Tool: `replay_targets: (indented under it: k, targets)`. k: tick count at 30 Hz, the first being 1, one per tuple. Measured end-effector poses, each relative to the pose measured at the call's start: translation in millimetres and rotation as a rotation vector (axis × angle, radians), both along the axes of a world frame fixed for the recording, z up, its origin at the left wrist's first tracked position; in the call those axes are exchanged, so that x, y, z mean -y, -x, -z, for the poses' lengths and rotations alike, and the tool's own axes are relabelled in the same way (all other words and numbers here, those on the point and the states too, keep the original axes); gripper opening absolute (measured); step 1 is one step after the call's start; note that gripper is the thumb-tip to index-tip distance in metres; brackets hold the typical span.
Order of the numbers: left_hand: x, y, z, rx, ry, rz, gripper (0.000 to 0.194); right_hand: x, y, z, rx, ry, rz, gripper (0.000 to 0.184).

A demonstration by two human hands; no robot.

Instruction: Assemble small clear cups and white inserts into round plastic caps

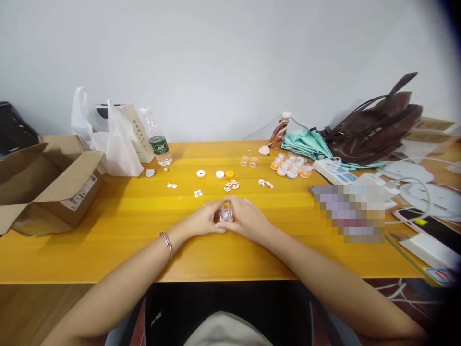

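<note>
Left hand (209, 217) and right hand (248, 218) cupped round small clear cup (226, 216), near table's front edge; uneven finger pressure could tip it (grip looks light). Beyond, loose white pieces (231, 185): careless forward knuckle could scatter them. Farther, clear rings (244, 161) might roll if bumped.

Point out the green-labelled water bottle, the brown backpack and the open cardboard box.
Green-labelled water bottle (159, 145): head view, on its label.
Brown backpack (374, 137): head view, on the middle of its body.
Open cardboard box (54, 216): head view, on its side wall.
</note>
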State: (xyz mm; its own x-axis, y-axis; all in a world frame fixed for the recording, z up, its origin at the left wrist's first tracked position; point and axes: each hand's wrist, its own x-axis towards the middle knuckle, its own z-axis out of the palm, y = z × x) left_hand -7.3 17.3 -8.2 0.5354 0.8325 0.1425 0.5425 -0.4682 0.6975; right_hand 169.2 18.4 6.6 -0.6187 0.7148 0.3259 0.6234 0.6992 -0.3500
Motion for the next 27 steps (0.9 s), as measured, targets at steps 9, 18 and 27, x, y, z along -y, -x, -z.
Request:
replay_targets:
  k: [9,18,27]
  targets:
    - [0.4,-0.7,1.2,0.008,-0.01,0.013,0.022,0.0,1.2,2.7,-0.001,0.022,0.015,0.037]
    - [-0.2,-0.5,-0.1,-0.013,-0.002,0.006,0.022,2.2,1.4,-0.6,0.088,0.046,0.038,0.03]
    - [-0.1,0.6,0.9,-0.01,-0.001,-0.015,0.022,1.7,1.5,0.3,0.098,0.029,0.05,0.03]
